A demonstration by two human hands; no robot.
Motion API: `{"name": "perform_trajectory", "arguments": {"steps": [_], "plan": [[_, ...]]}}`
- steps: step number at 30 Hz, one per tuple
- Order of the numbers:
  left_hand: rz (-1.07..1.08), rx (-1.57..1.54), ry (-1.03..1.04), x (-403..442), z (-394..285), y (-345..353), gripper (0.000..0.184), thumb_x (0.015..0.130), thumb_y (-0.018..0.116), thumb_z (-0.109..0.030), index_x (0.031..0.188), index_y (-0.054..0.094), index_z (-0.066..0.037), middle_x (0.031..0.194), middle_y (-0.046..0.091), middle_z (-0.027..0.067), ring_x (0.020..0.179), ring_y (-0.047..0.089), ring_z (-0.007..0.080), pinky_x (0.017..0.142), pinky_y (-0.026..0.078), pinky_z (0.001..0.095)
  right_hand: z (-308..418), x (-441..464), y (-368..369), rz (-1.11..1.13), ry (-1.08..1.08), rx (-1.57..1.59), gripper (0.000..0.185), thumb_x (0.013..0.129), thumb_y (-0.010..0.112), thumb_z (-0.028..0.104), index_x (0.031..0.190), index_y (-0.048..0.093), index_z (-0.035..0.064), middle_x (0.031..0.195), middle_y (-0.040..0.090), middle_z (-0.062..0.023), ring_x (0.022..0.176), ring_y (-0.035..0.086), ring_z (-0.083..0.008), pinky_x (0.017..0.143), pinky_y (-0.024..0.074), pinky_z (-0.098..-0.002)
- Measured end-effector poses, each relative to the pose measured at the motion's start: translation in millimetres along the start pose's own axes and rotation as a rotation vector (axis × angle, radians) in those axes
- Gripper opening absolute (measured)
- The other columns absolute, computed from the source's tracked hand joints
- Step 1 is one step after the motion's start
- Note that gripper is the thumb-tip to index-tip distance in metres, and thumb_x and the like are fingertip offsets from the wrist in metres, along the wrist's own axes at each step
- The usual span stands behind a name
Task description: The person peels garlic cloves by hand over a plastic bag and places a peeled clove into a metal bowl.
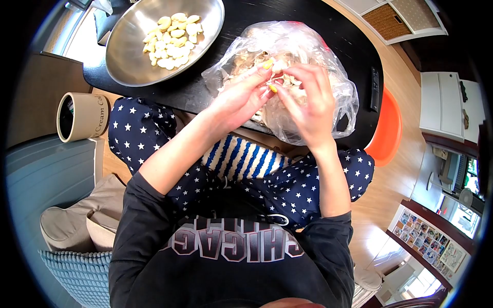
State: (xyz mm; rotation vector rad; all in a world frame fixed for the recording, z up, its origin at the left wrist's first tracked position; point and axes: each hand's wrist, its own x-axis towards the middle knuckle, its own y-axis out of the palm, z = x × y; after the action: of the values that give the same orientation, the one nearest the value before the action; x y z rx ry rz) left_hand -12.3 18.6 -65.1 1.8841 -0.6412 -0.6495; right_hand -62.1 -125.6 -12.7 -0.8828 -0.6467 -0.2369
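Both my hands meet over a clear plastic bag [341, 97] that holds papery garlic skins [244, 64]. My left hand [239, 100] comes in from the left, its fingertips pinched on a small whitish garlic clove [278, 66]. Close against it, my right hand [310, 97] has its fingers bent inward, thumb and fingertips at the same clove. The fingers partly cover the clove. Yellow shows on the nails. To the upper left, a wide steel bowl [120, 56] carries a heap of peeled garlic cloves [172, 43].
The bowl and bag stand on a black table [236, 15]. A dark remote control [376, 90] lies at its right edge, with an orange seat [387, 131] beyond. On the left is a cream-coloured bin [84, 117]. A striped blue-and-white cloth [244, 156] lies between my legs.
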Motion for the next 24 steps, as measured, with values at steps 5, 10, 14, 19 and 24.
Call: {"name": "perform_trajectory", "arguments": {"steps": [5,10,14,19,24], "plan": [[-0.077,0.083,0.001,-3.8,5.0,8.3,0.023,0.094,0.048,-0.014,0.114,0.051,-0.004,0.112,0.055,0.0061,0.103,0.052,0.0124,0.093,0.041,0.0273,-2.4,-1.4,5.1,-0.041,-0.15,-0.155,0.028,0.065,0.071,0.006,0.091,0.062,0.0075,0.088,0.056,-0.0056,0.083,0.056,-0.0229,0.066,0.0489,-0.0323],[-0.064,0.122,-0.018,-6.3,6.0,5.7,0.028,0.095,0.043,-0.015,0.119,0.046,0.0,0.117,0.052,0.0093,0.108,0.049,0.0147,0.096,0.04,0.029,-3.1,-3.2,5.3,-0.008,-0.286,-0.212,0.03,0.057,0.067,0.005,0.087,0.063,0.0063,0.086,0.055,-0.005,0.081,0.056,-0.0211,0.065,0.0492,-0.0316],[-0.07,0.051,-0.02,-5.9,5.9,7.5,0.022,0.094,0.047,-0.012,0.113,0.05,-0.002,0.108,0.056,0.0062,0.101,0.052,0.0123,0.089,0.043,0.0253,-3.3,-2.6,6.1,-0.013,-0.294,-0.228,0.029,0.059,0.066,0.003,0.088,0.062,0.0042,0.085,0.056,-0.0057,0.081,0.056,-0.0217,0.065,0.0491,-0.0314],[-0.056,0.101,-0.04,-6.5,3.7,9.9,0.027,0.094,0.046,-0.011,0.119,0.047,-0.001,0.109,0.054,0.0065,0.096,0.052,0.0114,0.088,0.044,0.0244,-6.7,-4.3,9.8,-0.032,-0.079,-0.007,0.02,0.071,0.062,-0.004,0.089,0.056,0.0017,0.085,0.056,-0.0101,0.078,0.056,-0.0249,0.067,0.047,-0.0329],[-0.088,0.21,-0.051,-8.4,-0.1,21.2,0.032,0.094,0.044,-0.01,0.125,0.044,0.0,0.109,0.054,0.0073,0.091,0.051,0.0109,0.087,0.044,0.0246,-4.1,-2.6,5.1,-0.044,0.127,0.191,0.013,0.077,0.058,-0.006,0.089,0.055,-0.0011,0.086,0.056,-0.0127,0.079,0.056,-0.0277,0.069,0.046,-0.0326]]}}
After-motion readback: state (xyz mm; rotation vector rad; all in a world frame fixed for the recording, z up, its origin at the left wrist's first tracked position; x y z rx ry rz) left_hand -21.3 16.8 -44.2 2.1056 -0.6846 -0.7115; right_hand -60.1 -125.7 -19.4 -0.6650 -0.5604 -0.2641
